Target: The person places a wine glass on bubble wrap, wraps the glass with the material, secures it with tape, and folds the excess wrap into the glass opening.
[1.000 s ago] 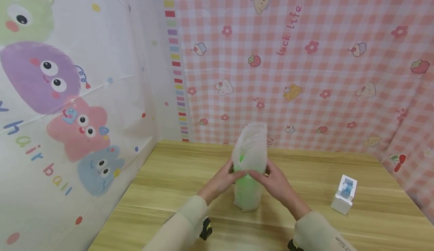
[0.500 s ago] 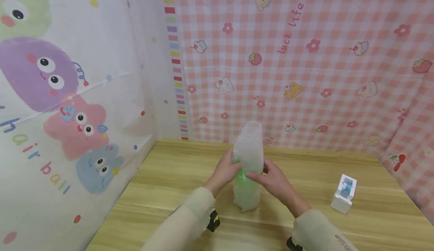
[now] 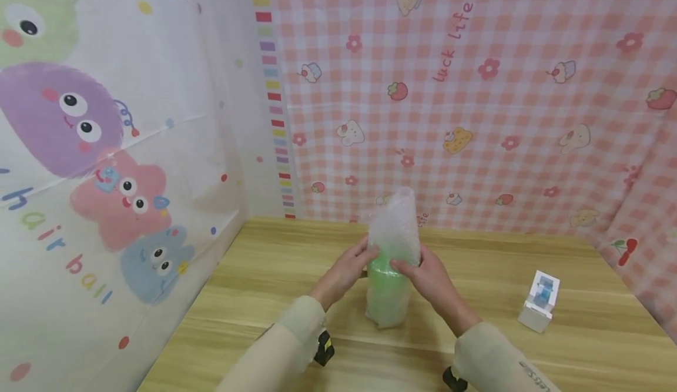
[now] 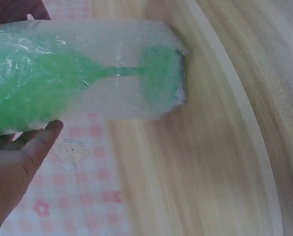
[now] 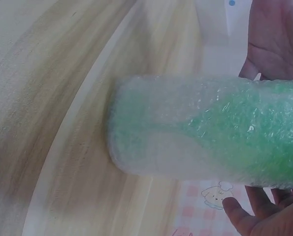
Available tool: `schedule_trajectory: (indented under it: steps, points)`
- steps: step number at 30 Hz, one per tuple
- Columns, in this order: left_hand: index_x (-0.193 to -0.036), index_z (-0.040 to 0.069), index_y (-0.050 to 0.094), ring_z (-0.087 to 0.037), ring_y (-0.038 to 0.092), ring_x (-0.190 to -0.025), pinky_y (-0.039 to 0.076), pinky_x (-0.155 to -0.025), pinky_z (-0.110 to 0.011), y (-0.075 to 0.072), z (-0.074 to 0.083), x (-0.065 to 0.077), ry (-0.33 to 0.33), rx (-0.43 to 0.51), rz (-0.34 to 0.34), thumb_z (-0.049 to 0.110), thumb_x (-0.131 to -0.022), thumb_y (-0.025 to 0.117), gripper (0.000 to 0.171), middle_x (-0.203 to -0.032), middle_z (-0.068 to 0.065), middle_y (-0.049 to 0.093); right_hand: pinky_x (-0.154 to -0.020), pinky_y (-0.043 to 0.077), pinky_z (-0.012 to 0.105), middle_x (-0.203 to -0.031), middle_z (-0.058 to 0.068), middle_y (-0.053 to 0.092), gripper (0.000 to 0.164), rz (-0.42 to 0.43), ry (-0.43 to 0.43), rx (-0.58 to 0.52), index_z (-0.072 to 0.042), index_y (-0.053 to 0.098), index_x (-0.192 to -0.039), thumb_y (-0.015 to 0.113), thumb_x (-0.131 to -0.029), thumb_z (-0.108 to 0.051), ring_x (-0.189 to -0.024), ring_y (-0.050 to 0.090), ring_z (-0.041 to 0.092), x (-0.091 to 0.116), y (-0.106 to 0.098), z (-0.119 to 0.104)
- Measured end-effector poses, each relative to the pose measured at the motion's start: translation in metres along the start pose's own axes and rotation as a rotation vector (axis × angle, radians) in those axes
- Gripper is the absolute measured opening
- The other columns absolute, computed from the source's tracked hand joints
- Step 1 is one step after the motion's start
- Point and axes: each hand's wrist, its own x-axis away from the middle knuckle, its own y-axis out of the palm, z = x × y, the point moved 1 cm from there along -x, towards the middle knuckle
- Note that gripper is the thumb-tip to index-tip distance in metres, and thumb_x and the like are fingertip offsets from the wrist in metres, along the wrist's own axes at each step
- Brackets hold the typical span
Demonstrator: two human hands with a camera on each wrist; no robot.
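Observation:
A green stemmed glass (image 3: 391, 283), wrapped in bubble wrap (image 3: 395, 227), stands upright on the wooden table between both hands. Through the plastic in the left wrist view, the wide bowl (image 4: 35, 83), the thin stem (image 4: 124, 72) and the flat foot (image 4: 158, 76) show. My left hand (image 3: 344, 270) holds the wrapped glass from the left, thumb across its front. From the opposite side my right hand (image 3: 435, 277) grips it at about the same height, thumb also on the front. Fingers behind the wrap are hidden in the head view. Excess wrap rises above the hands.
A small white box (image 3: 539, 302) with a light blue item at its top stands to the right on the table (image 3: 254, 280). Pink checked cloth (image 3: 449, 110) hangs behind the table, and a white cartoon-printed sheet (image 3: 201, 145) hangs at the left.
The thumbs, close together a second ago, have moved apart on the wrap. The top of the wrap has shifted, leaning left, then back right. The glass stays on the table.

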Motion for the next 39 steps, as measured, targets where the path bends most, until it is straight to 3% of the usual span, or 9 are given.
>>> schedule_trajectory:
  steps: [5,9,12,15,21,25,29,34,39]
  points:
    - [-0.146,0.021,0.05,-0.023,0.053,-0.127,0.046,-0.103,-0.045,0.009,0.003,-0.001,0.011,-0.087,0.119,0.045,-0.095,0.064,0.059,-0.14,-0.004,0.056,-0.098,0.048,0.048,-0.131,0.018,0.059,0.058,0.044,0.013,-0.005,-0.001,0.049,-0.138,0.072,-0.09,-0.025,-0.116,0.057,0.031,0.0,0.002,-0.005]
    - [-0.123,0.011,0.068,-0.014,0.064,-0.1,0.055,-0.085,-0.034,0.016,0.005,-0.005,0.019,-0.127,0.266,0.039,-0.092,0.071,0.042,-0.114,-0.001,0.07,-0.099,0.047,0.049,-0.133,0.02,0.057,0.062,0.018,0.008,0.0,0.001,0.045,-0.141,0.071,-0.091,-0.026,-0.119,0.056,0.033,0.003,0.0,-0.005]
    - [-0.103,0.007,0.074,-0.011,0.061,-0.084,0.053,-0.072,-0.028,0.019,0.006,-0.007,0.029,-0.162,0.321,0.033,-0.09,0.074,0.03,-0.096,0.0,0.071,-0.102,0.045,0.052,-0.139,0.02,0.054,0.068,-0.034,-0.004,0.015,-0.002,0.041,-0.146,0.069,-0.093,-0.036,-0.125,0.053,0.034,0.003,-0.005,-0.002]
    - [-0.1,0.004,0.075,-0.013,0.061,-0.089,0.053,-0.076,-0.029,0.021,0.007,-0.008,0.065,-0.178,0.344,0.025,-0.089,0.076,0.024,-0.101,-0.003,0.071,-0.104,0.044,0.051,-0.142,0.017,0.052,0.069,-0.047,-0.027,0.009,-0.008,0.039,-0.15,0.066,-0.095,-0.04,-0.128,0.05,0.032,0.001,-0.011,0.001]
    - [-0.115,0.003,0.071,-0.023,0.062,-0.11,0.054,-0.091,-0.038,0.018,0.005,-0.007,0.103,-0.179,0.304,0.018,-0.09,0.074,0.029,-0.119,-0.008,0.068,-0.083,0.051,0.033,-0.118,0.013,0.066,0.044,0.067,-0.062,0.003,-0.003,0.059,-0.134,0.067,-0.095,-0.021,-0.099,0.058,0.021,-0.002,-0.01,0.001]
    - [-0.126,0.007,0.062,-0.025,0.058,-0.117,0.051,-0.096,-0.042,0.013,0.002,-0.003,0.065,-0.136,0.176,0.025,-0.091,0.072,0.041,-0.126,-0.008,0.064,-0.072,0.049,0.029,-0.102,0.011,0.07,0.03,0.133,-0.053,0.073,0.001,0.069,-0.116,0.068,-0.092,-0.017,-0.087,0.057,0.019,-0.003,-0.006,-0.002]
    - [-0.148,0.014,0.045,-0.027,0.049,-0.131,0.043,-0.106,-0.046,0.006,0.001,0.001,0.045,0.012,0.076,0.033,-0.093,0.069,0.063,-0.143,-0.007,0.052,-0.071,0.048,0.03,-0.098,0.01,0.07,0.027,0.161,-0.023,0.123,-0.001,0.072,-0.11,0.069,-0.09,-0.02,-0.087,0.057,0.021,-0.003,-0.004,-0.005]
    - [-0.146,0.012,0.048,-0.027,0.052,-0.129,0.045,-0.105,-0.043,0.002,0.002,0.0,0.084,0.086,0.093,0.024,-0.099,0.062,0.051,-0.141,-0.009,0.055,-0.071,0.05,0.03,-0.097,0.012,0.071,0.026,0.175,-0.013,0.138,0.0,0.072,-0.107,0.07,-0.089,-0.019,-0.087,0.059,0.022,-0.002,-0.003,-0.007]
    - [-0.135,0.011,0.061,-0.02,0.06,-0.113,0.052,-0.094,-0.039,0.001,0.005,-0.003,0.107,-0.017,0.1,0.014,-0.099,0.061,0.036,-0.13,-0.005,0.062,-0.067,0.05,0.029,-0.094,0.011,0.071,0.025,0.187,-0.052,0.159,0.002,0.071,-0.107,0.068,-0.089,-0.015,-0.081,0.058,0.02,-0.001,-0.003,-0.005]
